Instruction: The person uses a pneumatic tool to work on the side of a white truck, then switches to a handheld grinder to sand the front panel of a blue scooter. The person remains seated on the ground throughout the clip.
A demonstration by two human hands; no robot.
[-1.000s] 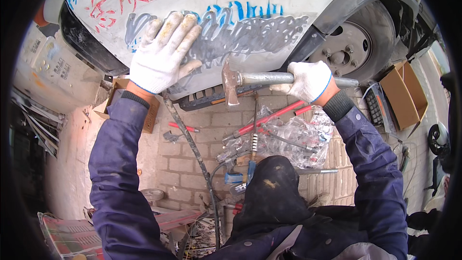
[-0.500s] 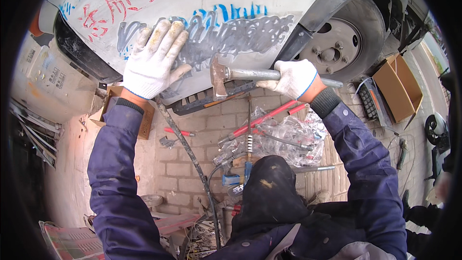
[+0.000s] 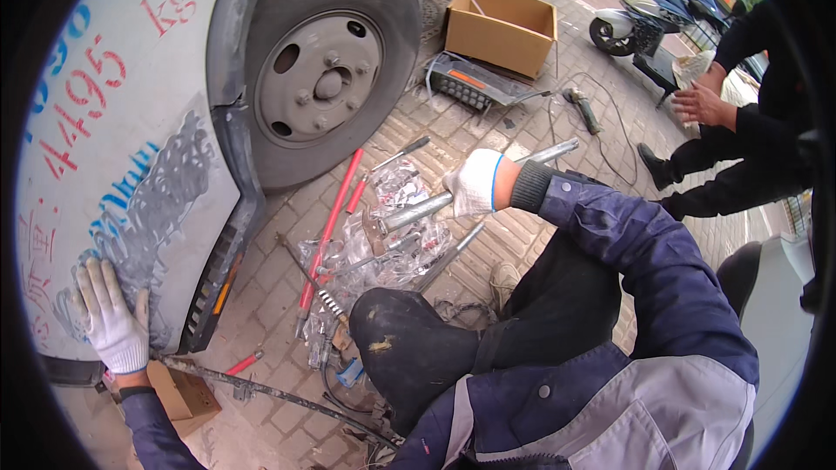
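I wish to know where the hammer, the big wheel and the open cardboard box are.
Hammer [image 3: 418, 211], head view: on the metal handle.
Big wheel [image 3: 327, 85], head view: on the central hub.
Open cardboard box [image 3: 495, 42], head view: on the near outer wall.

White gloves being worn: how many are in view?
2: one on the left hand, spread against the white panel; one on the right hand, gripping the hammer.
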